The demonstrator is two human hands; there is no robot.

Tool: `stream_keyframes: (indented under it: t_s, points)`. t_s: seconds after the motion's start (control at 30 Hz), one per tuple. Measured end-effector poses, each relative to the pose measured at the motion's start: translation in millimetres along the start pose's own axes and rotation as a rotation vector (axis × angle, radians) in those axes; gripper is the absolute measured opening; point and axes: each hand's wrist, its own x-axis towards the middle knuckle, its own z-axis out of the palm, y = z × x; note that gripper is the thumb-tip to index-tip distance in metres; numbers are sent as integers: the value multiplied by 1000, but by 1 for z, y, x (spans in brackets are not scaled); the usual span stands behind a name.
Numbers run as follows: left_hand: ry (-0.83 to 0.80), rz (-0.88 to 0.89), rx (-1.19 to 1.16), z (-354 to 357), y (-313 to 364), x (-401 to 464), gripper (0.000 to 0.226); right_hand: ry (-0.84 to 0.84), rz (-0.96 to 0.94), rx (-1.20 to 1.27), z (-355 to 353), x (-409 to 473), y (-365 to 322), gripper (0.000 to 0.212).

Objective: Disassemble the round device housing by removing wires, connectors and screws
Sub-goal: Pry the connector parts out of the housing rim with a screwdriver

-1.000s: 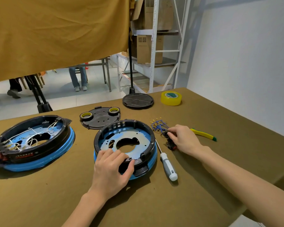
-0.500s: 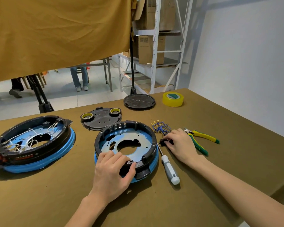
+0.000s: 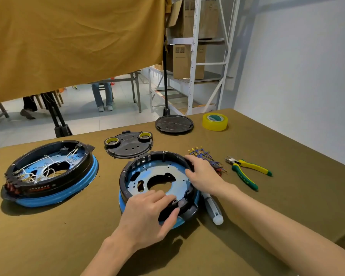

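Two round housings with black plastic rings and blue rims lie on the olive-brown cloth-covered table [image 3: 277, 206]. The stripped round black-and-blue housing [image 3: 147, 172] sits at the centre, just in front of the person; its pale metal plate is bare. The second round housing still full of white wires [image 3: 48, 172] lies well apart to the left.

The left hand [image 3: 147, 214] grips the near rim of the stripped housing, fingers curled over the black ring and thumb pressed on the outer side. The right hand [image 3: 203, 174] rests on the far-right rim, fingers bent over the ring's edge; whether they pinch anything I cannot tell.

Just right of that hand lies one bundle of blue wires with small brass terminals [image 3: 202, 154]. Beyond it, one pair of yellow-and-green cutting pliers [image 3: 245, 172]. One white-handled screwdriver [image 3: 213, 210] lies against the housing's right side, partly under the right forearm.

Behind: one flat black plastic cover plate carrying two small yellow tape rolls [image 3: 128, 145], one round black ribbed disc [image 3: 174, 124], one large roll of yellow tape [image 3: 215, 121]
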Motion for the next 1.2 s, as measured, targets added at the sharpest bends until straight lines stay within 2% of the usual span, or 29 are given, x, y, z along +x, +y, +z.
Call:
stream_keyframes:
  t_s: [0.1,0.2,0.3,0.33,0.47,0.57,0.63,0.7,0.77,0.83,0.9,0.97,1.07,1.13,1.2]
  points:
    - [-74,-24,21,-13,-5,2,38,-93,-31,50,-16,10,-5,47]
    - [-96,-67,36,-22,-10,1,44,-69,68,24,-16,16,-6,55]
    - [-108,-70,46,-20,0,1,54,-19,156,-101,-1,10,-4,38]
    - [-130,-69,42,-19,4,2,60,-10,126,-112,3,8,-3,32]
    - [-255,-115,-136,-35,2,8,72,-70,-33,-23,-4,7,-10,37]
    - [-300,-134,-114,-53,-15,2,70,54,-80,-3,-11,4,-16,37]
    - [-274,-162,-98,-57,-24,-10,68,103,-149,24,-8,-13,-21,27]
    - [-208,-171,-66,-51,-23,-18,69,63,-197,11,-1,-36,-24,23]
    - [-135,-113,13,-39,-15,-20,66,37,-193,-91,7,-52,-24,29]
    - [-74,-70,20,-29,-9,-23,61,92,-157,-131,10,-59,-21,35]
    - [16,-150,-104,-29,-17,-30,52,140,-112,-83,7,-61,-17,43]
    - [95,-336,-214,-33,-33,-40,45,83,-70,14,2,-62,-9,51]
    - [-38,-560,-374,-39,-51,-47,71,-15,-79,84,-3,-65,5,63]
    - [-123,-574,-421,-40,-53,-45,82,-57,-82,136,-6,-66,11,69]
    - [-163,-552,-399,-39,-54,-44,81,-102,-91,179,-7,-65,14,71]
